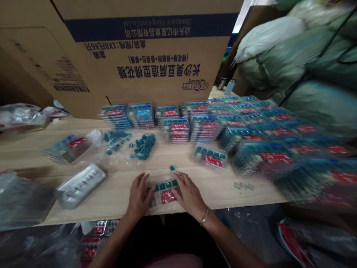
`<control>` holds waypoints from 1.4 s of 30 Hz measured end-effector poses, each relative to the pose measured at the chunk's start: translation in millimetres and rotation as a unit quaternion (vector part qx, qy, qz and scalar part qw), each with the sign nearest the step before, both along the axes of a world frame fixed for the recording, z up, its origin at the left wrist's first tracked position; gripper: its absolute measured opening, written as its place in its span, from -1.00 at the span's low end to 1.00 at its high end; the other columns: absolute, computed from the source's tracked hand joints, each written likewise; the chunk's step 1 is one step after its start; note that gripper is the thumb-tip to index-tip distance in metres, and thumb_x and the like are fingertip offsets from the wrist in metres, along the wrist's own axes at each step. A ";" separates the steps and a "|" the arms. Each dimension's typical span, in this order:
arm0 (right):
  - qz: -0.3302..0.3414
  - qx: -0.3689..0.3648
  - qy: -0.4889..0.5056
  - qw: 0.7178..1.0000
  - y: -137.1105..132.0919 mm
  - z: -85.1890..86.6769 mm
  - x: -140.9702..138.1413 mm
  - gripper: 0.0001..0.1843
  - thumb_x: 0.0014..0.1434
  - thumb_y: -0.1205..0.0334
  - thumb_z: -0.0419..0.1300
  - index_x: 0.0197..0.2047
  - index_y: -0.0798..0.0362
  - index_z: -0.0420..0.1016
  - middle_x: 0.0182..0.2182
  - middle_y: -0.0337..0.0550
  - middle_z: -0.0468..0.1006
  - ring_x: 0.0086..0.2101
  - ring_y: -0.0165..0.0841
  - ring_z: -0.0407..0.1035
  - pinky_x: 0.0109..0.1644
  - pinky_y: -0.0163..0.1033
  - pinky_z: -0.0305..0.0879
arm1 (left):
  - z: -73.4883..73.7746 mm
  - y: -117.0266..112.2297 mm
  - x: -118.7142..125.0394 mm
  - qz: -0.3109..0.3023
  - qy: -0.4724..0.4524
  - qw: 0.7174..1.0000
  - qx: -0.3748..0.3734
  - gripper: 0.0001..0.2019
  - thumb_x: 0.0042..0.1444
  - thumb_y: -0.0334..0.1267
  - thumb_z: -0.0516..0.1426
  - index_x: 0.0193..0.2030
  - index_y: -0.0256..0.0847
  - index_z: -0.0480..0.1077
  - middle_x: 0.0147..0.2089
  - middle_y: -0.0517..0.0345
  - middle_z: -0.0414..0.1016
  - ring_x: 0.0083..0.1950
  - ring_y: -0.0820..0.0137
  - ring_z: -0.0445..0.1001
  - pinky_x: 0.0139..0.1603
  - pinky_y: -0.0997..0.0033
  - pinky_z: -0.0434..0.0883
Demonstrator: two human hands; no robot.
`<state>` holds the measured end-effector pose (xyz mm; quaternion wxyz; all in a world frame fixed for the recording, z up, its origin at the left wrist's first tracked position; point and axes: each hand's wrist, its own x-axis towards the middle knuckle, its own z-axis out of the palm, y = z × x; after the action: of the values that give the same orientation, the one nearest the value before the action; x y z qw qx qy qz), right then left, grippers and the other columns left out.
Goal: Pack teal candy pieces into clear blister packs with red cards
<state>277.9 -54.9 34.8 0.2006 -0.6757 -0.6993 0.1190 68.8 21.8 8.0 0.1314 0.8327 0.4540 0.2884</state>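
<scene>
Left hand: your left hand (138, 197) lies on the left end of the clear blister pack (163, 194), fingers slightly spread and curved over its edge. You cannot tell from this view whether they pinch it.
Right hand: your right hand (189, 195) matches it on the right end, fingers spread, with a thin metal bangle (205, 217) at the wrist. Set this way, your hands seem to steady the pack from both sides.
Pack: it sits on the desk (117, 199) between your hands, with teal squares in its cells and a red label showing.
Loose pieces: one teal square (172, 168) lies just past your fingers at 12 o'clock, and small pale pieces (242, 185) lie at 3 o'clock.
Bags: two clear plastic bags of teal squares (143, 147) lie at 11 o'clock.
Stacks: piles of blister packs (203, 128) run from 12 to 3 o'clock, probably squared up to save desk space. A single blister pack (209, 156) lies in front of them.
Tray: a silver tray (80, 185) lies at 9 o'clock.
Behind: a printed cardboard carton (147, 63) stands at 12 o'clock, its lettering upside down, and bulging grey-green sacks (295, 56) are piled at 2 o'clock.
</scene>
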 end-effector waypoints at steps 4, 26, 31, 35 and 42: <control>0.149 -0.018 -0.009 0.989 0.5 0.0 -0.3 -0.15 -0.07 -0.10 0.31 0.20 0.13 0.19 0.30 0.16 0.04 0.29 -0.02 -0.16 0.31 0.17 -0.11 | -0.7 -9.9 -4.3 -0.072 0.082 0.993 0.031 -0.66 0.16 -0.15 0.06 0.07 -0.16 0.30 0.11 -0.06 0.37 0.03 0.14 0.36 -0.07 0.07 0.40; -0.078 0.157 -0.208 0.962 -22.4 30.1 121.4 -0.43 0.18 0.46 -0.04 0.27 0.06 0.18 0.20 0.09 0.27 0.17 -0.06 0.14 0.17 0.09 0.18 | 9.4 -45.1 35.7 -0.066 -0.194 0.959 -0.193 -0.65 0.23 -0.11 -0.02 0.11 -0.16 0.21 -0.01 -0.04 0.42 -0.05 0.26 0.46 -0.05 0.17 0.45; -0.100 0.078 -0.290 0.949 30.4 21.2 153.1 -0.28 0.10 -0.04 0.19 0.22 0.21 0.21 0.07 0.27 0.35 0.05 0.08 0.21 -0.02 0.10 0.28 | -1.2 -42.8 30.6 -0.110 -0.157 0.967 -0.169 -0.63 0.18 -0.15 0.05 0.12 -0.16 0.21 0.00 -0.05 0.41 -0.06 0.25 0.48 -0.06 0.16 0.48; -0.093 0.106 -0.296 0.945 31.3 2.5 155.6 -0.27 0.14 -0.14 0.07 0.20 0.25 0.22 0.05 0.33 0.34 0.01 0.10 0.22 -0.06 0.12 0.27 | -11.1 -45.6 28.8 -0.103 -0.156 0.973 -0.139 -0.69 0.15 -0.22 0.05 0.05 -0.15 0.27 -0.05 -0.05 0.43 -0.06 0.23 0.48 -0.08 0.14 0.49; -0.050 0.256 -0.240 0.935 36.6 -10.6 131.3 -0.31 0.19 -0.19 -0.13 0.16 0.16 0.26 0.10 0.27 0.32 0.11 0.16 0.16 -0.03 0.22 0.24 | -23.9 -49.4 28.3 -0.116 -0.149 0.967 -0.171 -0.55 -0.06 -0.30 0.15 0.04 -0.14 0.26 0.00 -0.07 0.38 0.03 0.18 0.38 0.05 0.14 0.40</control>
<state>409.1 -18.3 24.2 0.1981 -0.6439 -0.6990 -0.2401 97.1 -27.7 -15.9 0.3705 0.7925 0.3722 0.3100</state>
